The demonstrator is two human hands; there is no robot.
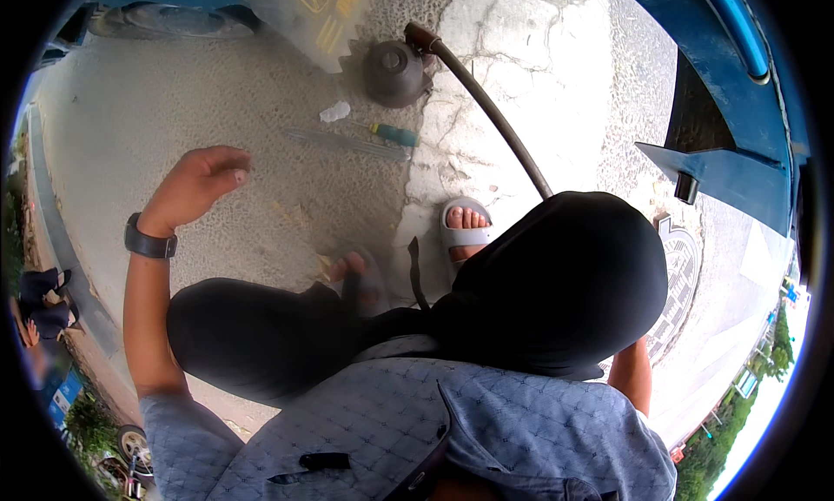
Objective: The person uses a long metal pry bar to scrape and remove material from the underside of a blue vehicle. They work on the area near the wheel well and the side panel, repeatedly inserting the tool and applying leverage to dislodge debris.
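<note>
My left hand (pixel 198 186) hovers over the ground at the left, its fingers bent and the thumb a little apart, with nothing visible between them. A dark band (pixel 150 239) circles that wrist. My right forearm (pixel 632 377) shows beside my right knee, which hides the hand. Running from behind that knee is a long dark metal bar (pixel 491 110) with a short brown crosspiece at its far end. This end is against or just above a dark round metal piece (pixel 391 73), perhaps a jack. Whether the right hand holds the bar is hidden.
A screwdriver (pixel 395 135) with a green and yellow handle lies near a clear plastic strip (pixel 347 144) and a white scrap (pixel 334 111). A blue vehicle's tire (pixel 174 19) and flap (pixel 317 14) stand ahead. Blue metal bodywork (pixel 721 175) juts in at right, above a manhole cover (pixel 682 279).
</note>
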